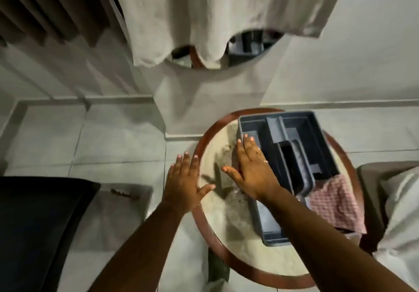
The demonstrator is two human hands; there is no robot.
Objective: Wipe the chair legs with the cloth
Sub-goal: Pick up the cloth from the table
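Observation:
A pink checked cloth (335, 203) lies on the round table (205, 226), at its right side, partly tucked under a grey caddy (317, 137). My right hand (251, 169) is stretched flat over the tabletop, fingers apart, just left of the caddy and holding nothing. My left hand (184, 182) hovers open above the table's left rim, palm down and empty. Neither hand touches the cloth. No chair legs are visible.
The round table has a brown rim and a pale top. A dark seat or cushion (38, 228) sits at lower left on the tiled floor. A pale upholstered piece (399, 212) stands at the right. A white garment (215, 14) hangs over a round mirror on the wall.

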